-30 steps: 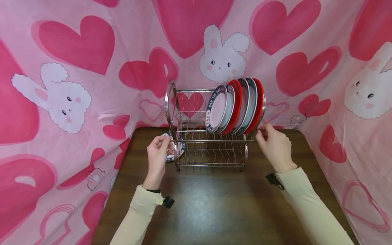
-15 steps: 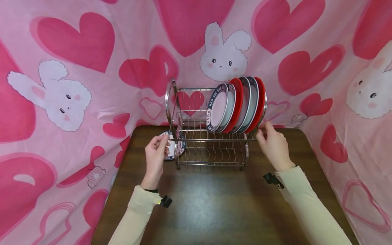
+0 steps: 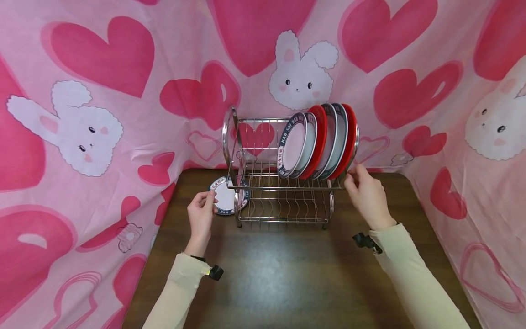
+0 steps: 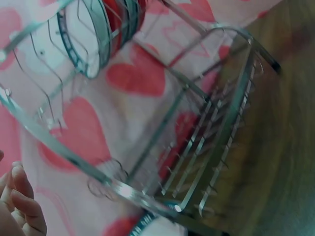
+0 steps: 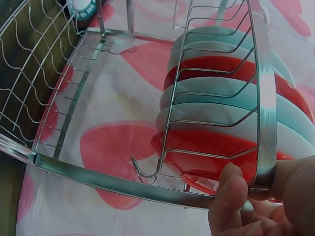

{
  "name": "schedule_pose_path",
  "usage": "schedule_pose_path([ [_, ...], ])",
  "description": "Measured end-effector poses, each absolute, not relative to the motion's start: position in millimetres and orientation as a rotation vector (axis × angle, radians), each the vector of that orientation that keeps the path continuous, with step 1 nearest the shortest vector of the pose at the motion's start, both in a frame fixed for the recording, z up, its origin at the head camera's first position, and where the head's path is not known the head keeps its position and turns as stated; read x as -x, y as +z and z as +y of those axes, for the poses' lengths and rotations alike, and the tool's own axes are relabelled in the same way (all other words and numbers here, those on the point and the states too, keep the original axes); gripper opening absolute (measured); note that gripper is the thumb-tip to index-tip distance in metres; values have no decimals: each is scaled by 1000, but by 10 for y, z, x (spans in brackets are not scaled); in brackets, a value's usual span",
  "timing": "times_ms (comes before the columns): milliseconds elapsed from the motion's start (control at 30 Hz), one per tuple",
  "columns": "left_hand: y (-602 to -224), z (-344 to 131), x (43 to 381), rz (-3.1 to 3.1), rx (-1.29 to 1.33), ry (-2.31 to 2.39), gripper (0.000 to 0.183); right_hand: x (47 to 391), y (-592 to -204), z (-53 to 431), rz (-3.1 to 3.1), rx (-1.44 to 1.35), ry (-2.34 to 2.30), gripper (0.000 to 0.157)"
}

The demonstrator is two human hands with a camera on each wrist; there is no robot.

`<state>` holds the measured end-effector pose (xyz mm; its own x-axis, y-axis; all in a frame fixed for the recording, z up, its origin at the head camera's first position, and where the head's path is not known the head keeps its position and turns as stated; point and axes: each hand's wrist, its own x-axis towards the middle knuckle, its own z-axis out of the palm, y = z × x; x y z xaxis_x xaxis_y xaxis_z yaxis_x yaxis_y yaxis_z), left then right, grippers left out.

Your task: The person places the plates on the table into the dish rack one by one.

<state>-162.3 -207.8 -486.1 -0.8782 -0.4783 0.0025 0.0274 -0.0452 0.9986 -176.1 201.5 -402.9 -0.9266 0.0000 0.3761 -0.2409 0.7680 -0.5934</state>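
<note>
A two-tier metal dish rack (image 3: 283, 188) stands at the back of the table. Several plates lean upright in the right half of its upper tier, among them a front white plate (image 3: 292, 145) with a dark lettered rim and a red plate (image 3: 349, 137) at the far right. My right hand (image 3: 368, 196) grips the upper tier's front right corner, thumb and fingers round the metal bar (image 5: 267, 118) in the right wrist view. Left of the rack, my left hand (image 3: 200, 214) hovers with bent fingers and nothing in them. It overlaps the edge of a lettered plate (image 3: 225, 197) lying flat on the table.
Brown wooden table (image 3: 263, 274) in front of the rack. The rack's lower tier (image 3: 283, 210) holds no plates. Pink cloth (image 3: 185, 45) with hearts and rabbits hangs close behind and on both sides.
My left hand has let go of the rack's front left corner and moved left, baring more of the flat plate. My right hand keeps its grip on the right corner.
</note>
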Motion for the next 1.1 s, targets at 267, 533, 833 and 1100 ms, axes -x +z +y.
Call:
schedule_pose_path([
  [267,-5193,-2240,1764,-1816,-577,-2024,21,1757,-4001,2054,-2653,-202,995,15],
  [533,-5476,-2333,1942,-1848,-694,-1983,26,1766,-4022,2068,-2633,-205,989,13],
  [833,-5825,-2500,2141,-2003,-866,-1736,31,1764,-4037,2070,-2623,-217,990,12],
  [1100,-5981,-2569,2109,-2111,-954,-1622,30,1759,-4051,2042,-2632,-209,1004,12],
])
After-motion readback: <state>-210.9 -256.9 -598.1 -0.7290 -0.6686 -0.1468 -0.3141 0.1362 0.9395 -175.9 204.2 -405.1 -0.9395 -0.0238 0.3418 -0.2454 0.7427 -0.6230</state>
